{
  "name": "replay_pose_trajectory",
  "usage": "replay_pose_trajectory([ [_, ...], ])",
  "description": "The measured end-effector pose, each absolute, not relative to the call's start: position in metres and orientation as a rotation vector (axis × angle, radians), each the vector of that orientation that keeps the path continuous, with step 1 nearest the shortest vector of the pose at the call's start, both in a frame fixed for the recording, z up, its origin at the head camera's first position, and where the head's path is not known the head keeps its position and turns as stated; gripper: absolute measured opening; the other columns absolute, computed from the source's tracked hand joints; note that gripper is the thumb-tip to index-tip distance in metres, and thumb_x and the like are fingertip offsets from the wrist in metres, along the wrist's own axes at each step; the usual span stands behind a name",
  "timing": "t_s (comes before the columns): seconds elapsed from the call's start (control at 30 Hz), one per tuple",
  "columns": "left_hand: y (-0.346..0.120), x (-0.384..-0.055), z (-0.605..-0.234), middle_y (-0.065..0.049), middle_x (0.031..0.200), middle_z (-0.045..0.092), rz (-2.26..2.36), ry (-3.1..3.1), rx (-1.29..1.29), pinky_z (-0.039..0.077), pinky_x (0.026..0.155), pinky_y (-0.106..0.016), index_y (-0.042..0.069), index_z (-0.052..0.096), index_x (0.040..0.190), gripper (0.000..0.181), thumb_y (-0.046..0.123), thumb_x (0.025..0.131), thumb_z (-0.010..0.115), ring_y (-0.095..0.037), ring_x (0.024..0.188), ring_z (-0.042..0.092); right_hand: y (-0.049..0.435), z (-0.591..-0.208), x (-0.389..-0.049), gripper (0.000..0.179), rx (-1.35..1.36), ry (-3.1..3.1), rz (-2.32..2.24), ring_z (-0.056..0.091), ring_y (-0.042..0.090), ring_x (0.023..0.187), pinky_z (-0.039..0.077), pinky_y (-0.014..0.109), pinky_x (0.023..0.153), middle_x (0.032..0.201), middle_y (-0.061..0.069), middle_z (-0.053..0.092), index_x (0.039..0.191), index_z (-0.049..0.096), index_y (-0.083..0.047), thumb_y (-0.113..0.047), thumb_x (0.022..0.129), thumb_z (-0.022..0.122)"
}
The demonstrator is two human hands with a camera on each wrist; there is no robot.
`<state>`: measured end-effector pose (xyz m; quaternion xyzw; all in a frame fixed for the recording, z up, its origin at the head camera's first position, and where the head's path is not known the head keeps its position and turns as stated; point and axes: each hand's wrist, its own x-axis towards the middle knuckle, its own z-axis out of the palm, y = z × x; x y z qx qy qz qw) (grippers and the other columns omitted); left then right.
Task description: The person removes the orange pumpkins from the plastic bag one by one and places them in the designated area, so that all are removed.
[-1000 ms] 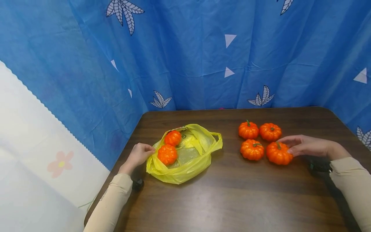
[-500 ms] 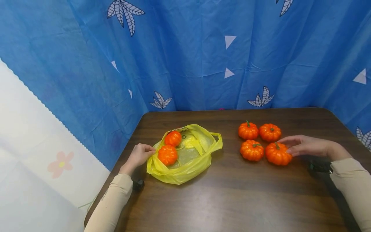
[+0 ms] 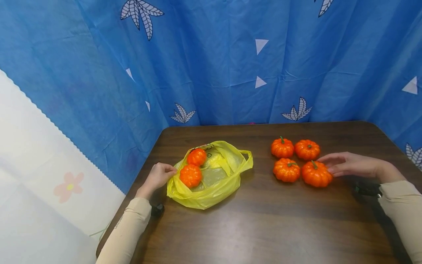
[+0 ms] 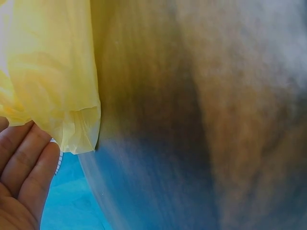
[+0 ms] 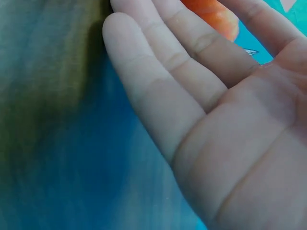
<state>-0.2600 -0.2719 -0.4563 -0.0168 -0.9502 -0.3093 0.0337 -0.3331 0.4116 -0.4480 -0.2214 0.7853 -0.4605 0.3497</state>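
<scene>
In the head view, a yellow plastic bag (image 3: 206, 198) lies with its mouth spread on the left of the table. Two small orange pumpkins, one in front (image 3: 190, 176) and one behind (image 3: 196, 157), sit inside it. My left hand (image 3: 156, 177) pinches the bag's left rim; the left wrist view shows the bag's yellow film (image 4: 53, 72) hanging over my fingers. On the right, my right hand (image 3: 357, 165) is beside the nearest right pumpkin (image 3: 317, 176), fingertips and thumb right at its side. The right wrist view shows its fingers (image 5: 158, 93) extended, with orange (image 5: 218, 19) behind them.
Three more pumpkins stand close by in the group: back left (image 3: 282, 148), back right (image 3: 307, 150) and front left (image 3: 286, 170). A brown wooden table (image 3: 263, 223) bears everything. A blue patterned curtain (image 3: 224, 66) hangs behind it, and white cloth (image 3: 39, 190) hangs at the left.
The front right pumpkin has shifted slightly left, closer to its neighbour. My right hand has since eased a little to the right. My left hand and the bag stay put.
</scene>
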Motion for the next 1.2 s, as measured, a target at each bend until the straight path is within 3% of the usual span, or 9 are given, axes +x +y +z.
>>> replay_pose_trajectory([
  [0.1,-0.272,-0.259,-0.456,-0.014,0.094,0.077,-0.954,-2.917,-0.058,0.061,0.077,-0.037,0.000,0.078,0.096,0.014,0.011,0.091,0.071,-0.020,0.080,0.067,0.412,-0.441,-0.332,0.048,-0.567,2.087,-1.169,0.065,0.006,0.110,0.057,0.028,0.091,0.127,-0.015,0.063,0.146,0.040,0.004,-0.016,0.104,0.049],
  [0.27,-0.271,-0.258,-0.455,-0.014,0.093,0.077,-0.961,-2.921,-0.051,0.061,0.076,-0.036,0.000,0.078,0.096,0.014,0.010,0.091,0.071,-0.019,0.079,0.066,0.405,-0.422,-0.333,0.051,-0.568,2.251,-1.081,0.064,0.002,0.108,0.056,0.026,0.088,0.139,0.022,0.056,0.144,0.040,0.008,-0.019,0.103,0.053],
  [0.33,-0.271,-0.258,-0.455,-0.014,0.093,0.077,-0.963,-2.922,-0.052,0.061,0.076,-0.036,-0.001,0.078,0.095,0.014,0.010,0.091,0.071,-0.019,0.078,0.066,0.401,-0.413,-0.334,0.051,-0.572,2.335,-1.044,0.065,0.003,0.105,0.056,0.026,0.086,0.139,0.031,0.052,0.143,0.041,0.009,-0.021,0.102,0.054],
  [0.57,-0.271,-0.258,-0.456,-0.013,0.093,0.077,-0.943,-2.919,-0.068,0.060,0.075,-0.035,0.000,0.078,0.095,0.013,0.010,0.091,0.071,-0.018,0.078,0.066,0.375,-0.384,-0.334,0.045,-0.633,2.550,-1.006,0.065,0.001,0.095,0.056,0.024,0.079,0.126,0.024,0.064,0.136,0.050,0.007,-0.019,0.101,0.057],
  [1.07,-0.270,-0.257,-0.457,-0.012,0.092,0.077,-0.957,-2.903,-0.081,0.060,0.072,-0.033,0.001,0.078,0.094,0.012,0.010,0.090,0.072,-0.018,0.076,0.065,0.299,-0.338,-0.334,0.039,-0.785,2.563,-1.038,0.064,0.002,0.105,0.055,0.023,0.089,0.130,0.016,0.064,0.134,0.057,-0.003,-0.026,0.102,0.058],
  [1.2,-0.269,-0.258,-0.456,-0.012,0.091,0.077,-0.941,-2.909,-0.093,0.058,0.070,-0.030,0.001,0.079,0.094,0.012,0.010,0.090,0.072,-0.017,0.075,0.063,0.275,-0.330,-0.335,0.038,-0.816,2.559,-1.062,0.066,0.016,0.110,0.056,0.037,0.095,0.129,0.014,0.065,0.134,0.057,-0.005,-0.026,0.102,0.058],
])
